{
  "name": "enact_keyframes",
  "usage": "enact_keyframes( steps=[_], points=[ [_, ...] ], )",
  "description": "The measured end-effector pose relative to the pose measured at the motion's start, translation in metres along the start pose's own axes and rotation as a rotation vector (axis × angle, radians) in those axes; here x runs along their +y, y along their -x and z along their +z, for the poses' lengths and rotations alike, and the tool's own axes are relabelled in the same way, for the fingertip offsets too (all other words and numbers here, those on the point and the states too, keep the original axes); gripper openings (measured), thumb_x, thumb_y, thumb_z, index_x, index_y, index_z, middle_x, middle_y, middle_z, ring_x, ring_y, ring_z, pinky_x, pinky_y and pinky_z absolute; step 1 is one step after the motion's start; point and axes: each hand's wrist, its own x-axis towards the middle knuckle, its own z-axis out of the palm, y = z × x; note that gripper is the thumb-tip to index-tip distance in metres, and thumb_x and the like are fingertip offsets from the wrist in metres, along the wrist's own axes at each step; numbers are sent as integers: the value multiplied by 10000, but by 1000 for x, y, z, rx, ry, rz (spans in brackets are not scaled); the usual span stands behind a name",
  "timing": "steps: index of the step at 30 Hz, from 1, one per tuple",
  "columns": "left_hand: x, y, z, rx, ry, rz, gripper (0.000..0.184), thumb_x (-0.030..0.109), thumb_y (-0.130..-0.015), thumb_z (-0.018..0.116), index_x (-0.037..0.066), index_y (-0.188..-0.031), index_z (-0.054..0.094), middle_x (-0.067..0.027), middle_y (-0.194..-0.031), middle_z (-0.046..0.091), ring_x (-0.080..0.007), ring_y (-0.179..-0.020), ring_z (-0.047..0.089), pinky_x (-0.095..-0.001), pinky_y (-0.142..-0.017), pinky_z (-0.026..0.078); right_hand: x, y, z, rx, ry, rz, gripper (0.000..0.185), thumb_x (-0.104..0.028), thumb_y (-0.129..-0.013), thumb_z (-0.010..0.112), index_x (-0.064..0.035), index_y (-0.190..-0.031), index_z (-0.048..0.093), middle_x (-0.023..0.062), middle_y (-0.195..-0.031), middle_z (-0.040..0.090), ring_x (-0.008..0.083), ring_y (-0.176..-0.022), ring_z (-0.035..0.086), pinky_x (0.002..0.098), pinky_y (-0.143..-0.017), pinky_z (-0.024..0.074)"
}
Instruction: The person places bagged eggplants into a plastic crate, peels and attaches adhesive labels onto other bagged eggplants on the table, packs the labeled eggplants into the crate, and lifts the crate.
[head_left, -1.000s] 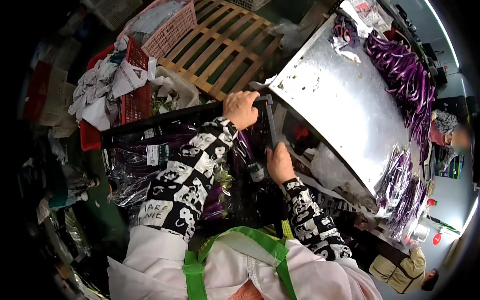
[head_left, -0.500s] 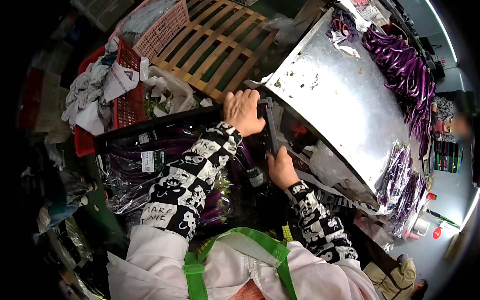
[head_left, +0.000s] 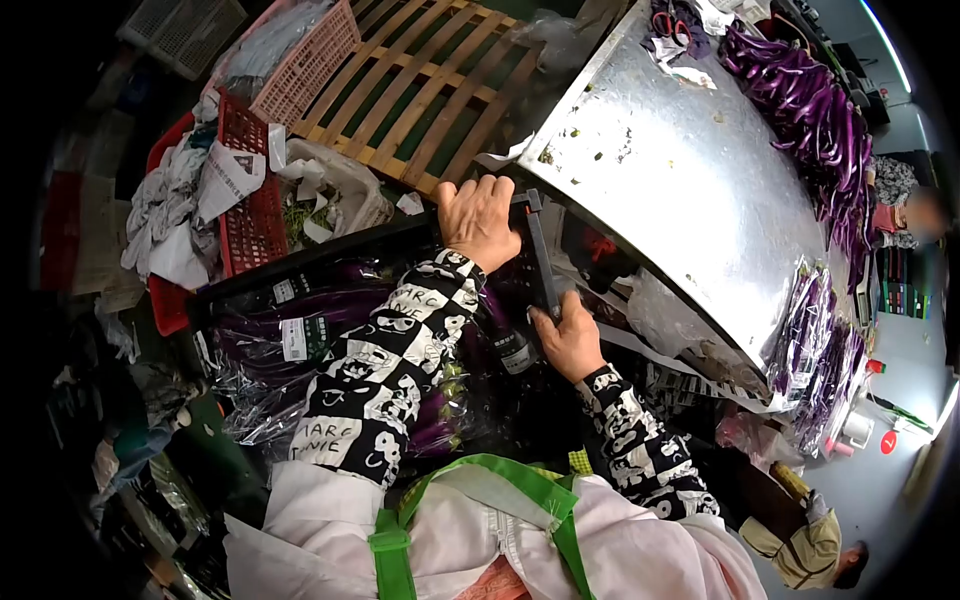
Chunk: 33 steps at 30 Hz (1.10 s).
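Observation:
A black plastic crate [head_left: 541, 250] lies in front of me, partly hidden by my sleeves. Inside it are purple eggplants in clear bags [head_left: 250, 345], some with white labels. My left hand [head_left: 479, 222] is closed over the crate's far rim, close to a corner. Lower down on the right, my right hand [head_left: 570, 338] grips the crate's side rim, its thumb toward the inside. Most of the fingers of that hand are tucked out of sight.
A metal table [head_left: 660, 170] stands right of the crate, with loose eggplants [head_left: 800, 120], bagged eggplants [head_left: 800, 330] and red-handled scissors [head_left: 672, 28]. Beyond are a wooden pallet [head_left: 425, 85], a red basket [head_left: 250, 190] with paper and a pink basket [head_left: 305, 75]. Other people [head_left: 810, 550] are at right.
The view has shifted slightly, and the table's near corner appears a little further right. Both hands keep their hold on the crate's rim, with little change in their places.

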Motion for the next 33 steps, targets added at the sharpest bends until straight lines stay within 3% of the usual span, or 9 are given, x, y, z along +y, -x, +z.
enact_keyframes(
  steps=[5,6,8,18,25,26,28,30,33],
  points=[
    [-11,-3,-2,-28,20,88,342,192,-642,714,109,-872,474,-57,-815,538,-262,-839,552,-395,-728,325,-38,7,-24,302,269,-469,364,-265,-752,717,34,-900,573,160,-761,557,319,-685,582,392,-566,482],
    [-12,-3,-3,-75,64,96,342,183,-651,711,109,-882,470,-57,-815,537,-268,-844,552,-401,-728,340,-79,22,-39,-202,476,-305,276,-255,-702,711,-5,-744,604,94,-652,513,282,-618,559,357,-519,460],
    [-16,-4,-11,-103,123,136,305,148,-695,685,97,-906,471,-65,-849,552,-271,-857,568,-416,-734,372,-102,28,-33,-538,120,-1143,212,-199,-710,675,-67,-590,561,85,-618,516,249,-559,533,373,-459,409],
    [-11,6,-11,-97,130,174,284,146,-713,695,107,-917,501,-60,-879,573,-253,-850,584,-396,-759,382,-26,-45,10,-835,523,-949,214,-241,-764,569,-94,-617,618,103,-593,613,288,-546,622,399,-458,485],
    [-45,16,-29,11,279,49,409,122,-633,644,77,-1022,528,-160,-737,632,-395,-718,618,-503,-636,468,-48,-8,20,-103,290,-780,314,-115,-641,739,-49,-914,598,138,-847,579,353,-785,560,441,-679,460],
    [-29,10,-55,-364,287,-6,570,184,-678,664,52,-1201,479,-217,-1047,617,-398,-1023,576,-462,-860,462,-44,6,7,46,288,-607,402,-85,-666,742,-21,-1022,567,167,-976,547,364,-920,524,440,-786,437],
    [-18,39,-29,-68,293,124,779,256,-740,675,23,-1390,315,-268,-1375,379,-397,-1321,316,-482,-1090,260,2,27,-2,265,157,-425,540,-156,-778,729,28,-1202,452,205,-1109,476,336,-1022,474,415,-891,395],
    [-24,50,-100,-208,198,-11,870,343,-842,620,-3,-1456,110,-205,-1524,77,-331,-1419,31,-487,-1150,17,30,30,-4,222,129,-214,547,-199,-834,693,40,-1241,417,211,-1088,478,348,-1023,474,411,-921,389],
    [-62,95,-170,314,122,142,914,295,-809,668,22,-1461,88,-205,-1521,104,-327,-1414,99,-483,-1148,74,32,42,9,32,130,-184,484,-199,-889,620,34,-1249,396,242,-1017,539,352,-901,537,413,-823,435]
  ],
)
